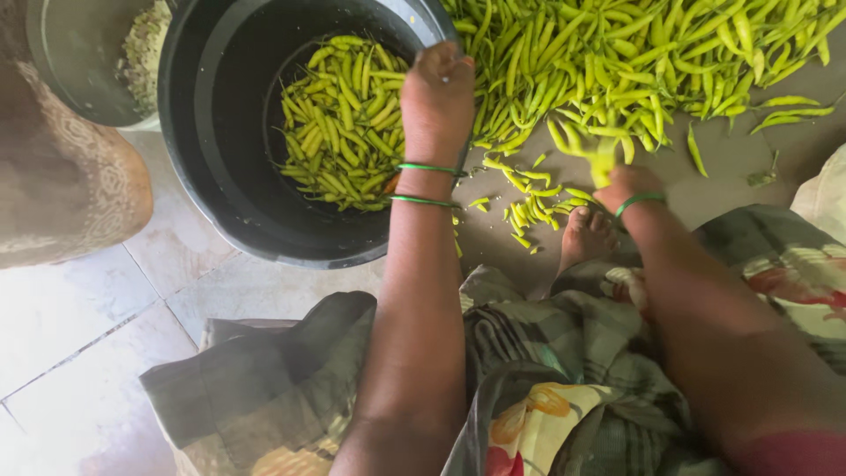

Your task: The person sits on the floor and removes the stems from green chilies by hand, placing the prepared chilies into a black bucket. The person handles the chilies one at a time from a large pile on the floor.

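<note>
Patterned cloth (564, 397) covers my lap. L hand (438, 97) sits over black tub (198, 167), grip unclear; R hand (624, 183) closed on green chillies (599, 154), pulling from floor pile (617, 53).

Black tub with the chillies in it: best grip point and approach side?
Grip the black tub by its rim, probably on the near-left arc, coming from above. That arc is bare; the left hand rests over the right rim and the chilli pile crowds that side. No handle shows.
</note>
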